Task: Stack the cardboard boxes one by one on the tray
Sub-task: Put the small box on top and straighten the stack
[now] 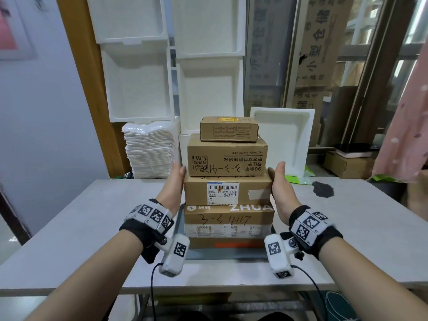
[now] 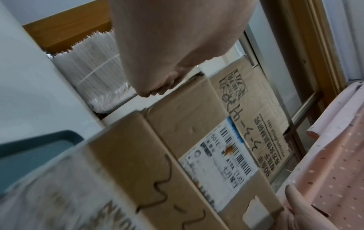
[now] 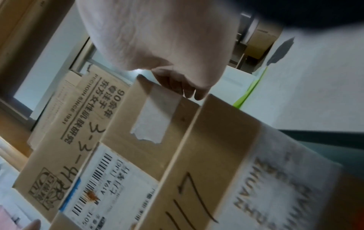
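Head view: the stack of brown cardboard boxes stands on the dark tray on the grey worktop, midway between left hand and right hand.

Wrist views: each grip is flat against the labelled box, fingers straight.

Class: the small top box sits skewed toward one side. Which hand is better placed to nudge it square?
Probably the right hand: the top box overhangs toward that side; the left hand flanks the opposite side.

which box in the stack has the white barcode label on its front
The second box from the bottom, the one both hands flank. The others show only print, tape or handwriting on their fronts.
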The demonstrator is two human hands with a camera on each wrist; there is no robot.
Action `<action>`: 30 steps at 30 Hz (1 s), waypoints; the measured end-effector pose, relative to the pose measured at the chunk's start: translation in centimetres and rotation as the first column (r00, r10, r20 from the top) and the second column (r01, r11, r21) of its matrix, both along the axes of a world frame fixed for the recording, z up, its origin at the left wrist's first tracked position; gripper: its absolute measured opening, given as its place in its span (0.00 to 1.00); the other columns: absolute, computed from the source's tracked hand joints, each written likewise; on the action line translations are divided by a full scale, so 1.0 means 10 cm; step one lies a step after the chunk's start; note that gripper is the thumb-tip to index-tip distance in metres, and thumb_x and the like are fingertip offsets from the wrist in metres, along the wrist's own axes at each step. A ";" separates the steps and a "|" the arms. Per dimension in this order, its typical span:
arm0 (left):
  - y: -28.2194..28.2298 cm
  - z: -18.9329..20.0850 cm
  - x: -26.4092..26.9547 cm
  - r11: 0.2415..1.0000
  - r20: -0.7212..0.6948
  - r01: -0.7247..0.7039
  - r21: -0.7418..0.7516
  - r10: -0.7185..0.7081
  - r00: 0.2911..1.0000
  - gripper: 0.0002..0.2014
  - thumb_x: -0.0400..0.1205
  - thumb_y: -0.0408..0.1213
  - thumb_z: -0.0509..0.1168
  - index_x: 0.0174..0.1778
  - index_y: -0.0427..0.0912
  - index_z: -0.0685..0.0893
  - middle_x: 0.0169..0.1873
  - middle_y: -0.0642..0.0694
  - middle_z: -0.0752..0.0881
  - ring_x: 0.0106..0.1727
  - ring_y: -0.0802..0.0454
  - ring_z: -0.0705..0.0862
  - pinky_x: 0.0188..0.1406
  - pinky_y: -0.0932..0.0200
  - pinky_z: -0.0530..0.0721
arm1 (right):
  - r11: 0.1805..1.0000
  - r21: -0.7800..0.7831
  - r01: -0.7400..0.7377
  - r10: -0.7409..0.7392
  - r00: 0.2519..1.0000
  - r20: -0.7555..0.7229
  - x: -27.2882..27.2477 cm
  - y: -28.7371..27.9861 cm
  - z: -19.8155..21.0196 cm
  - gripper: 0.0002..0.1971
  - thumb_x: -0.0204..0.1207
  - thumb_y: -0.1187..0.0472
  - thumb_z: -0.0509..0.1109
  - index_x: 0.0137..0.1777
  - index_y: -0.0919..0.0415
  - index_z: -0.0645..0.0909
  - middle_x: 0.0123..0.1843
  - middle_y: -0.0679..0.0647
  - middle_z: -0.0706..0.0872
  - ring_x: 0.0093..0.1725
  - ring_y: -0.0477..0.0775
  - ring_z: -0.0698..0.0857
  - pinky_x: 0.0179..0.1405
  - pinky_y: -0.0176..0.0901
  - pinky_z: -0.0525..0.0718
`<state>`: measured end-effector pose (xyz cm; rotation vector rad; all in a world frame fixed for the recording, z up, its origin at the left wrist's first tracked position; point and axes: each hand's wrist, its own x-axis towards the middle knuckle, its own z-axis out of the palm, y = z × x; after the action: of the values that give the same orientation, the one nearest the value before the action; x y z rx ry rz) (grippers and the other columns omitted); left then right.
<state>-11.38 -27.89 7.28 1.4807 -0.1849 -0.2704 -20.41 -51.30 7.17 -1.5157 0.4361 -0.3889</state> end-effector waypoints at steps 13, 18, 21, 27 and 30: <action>-0.13 0.46 -0.08 0.997 0.188 0.047 0.056 -0.056 0.981 0.32 0.85 0.63 0.34 0.71 0.58 0.77 0.65 0.52 0.83 0.63 0.60 0.80 0.47 0.66 0.76 | 0.986 -0.156 -0.062 0.067 0.997 0.029 -0.04 0.14 0.40 0.41 0.81 0.31 0.37 0.77 0.57 0.74 0.75 0.54 0.79 0.76 0.54 0.74 0.67 0.42 0.64; -0.14 0.46 -0.12 0.997 0.190 0.055 0.049 -0.064 0.980 0.30 0.86 0.63 0.34 0.57 0.60 0.82 0.52 0.55 0.88 0.51 0.64 0.85 0.49 0.63 0.80 | 0.984 -0.159 -0.083 0.091 0.995 0.044 -0.08 0.15 0.39 0.40 0.81 0.30 0.37 0.75 0.55 0.76 0.73 0.53 0.81 0.65 0.49 0.76 0.67 0.43 0.65; -0.12 0.44 -0.12 0.997 0.190 0.058 0.043 -0.065 0.980 0.33 0.86 0.63 0.35 0.75 0.55 0.74 0.63 0.51 0.84 0.55 0.62 0.83 0.49 0.65 0.79 | 0.984 -0.157 -0.078 0.086 0.995 0.047 -0.09 0.14 0.38 0.39 0.82 0.32 0.38 0.75 0.56 0.75 0.67 0.51 0.81 0.63 0.48 0.75 0.66 0.42 0.65; -0.10 0.49 -0.13 0.996 0.204 0.066 0.066 -0.078 0.976 0.35 0.85 0.64 0.34 0.79 0.52 0.70 0.73 0.48 0.78 0.76 0.52 0.72 0.68 0.60 0.71 | 0.975 -0.204 -0.085 0.094 0.995 0.033 -0.11 0.14 0.43 0.40 0.81 0.31 0.37 0.78 0.56 0.72 0.77 0.53 0.77 0.78 0.54 0.72 0.76 0.46 0.63; -0.07 0.61 -0.11 0.997 0.203 0.057 0.052 -0.066 0.977 0.39 0.83 0.68 0.35 0.85 0.47 0.60 0.84 0.49 0.62 0.84 0.53 0.58 0.81 0.52 0.54 | 0.967 -0.248 -0.058 0.074 0.996 0.055 -0.12 0.10 0.56 0.39 0.83 0.33 0.37 0.80 0.57 0.69 0.80 0.53 0.73 0.81 0.54 0.68 0.70 0.41 0.61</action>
<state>-12.44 -28.63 13.43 1.5496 -0.3926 -0.1724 -21.58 -50.28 12.79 -1.7487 0.2932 -0.4508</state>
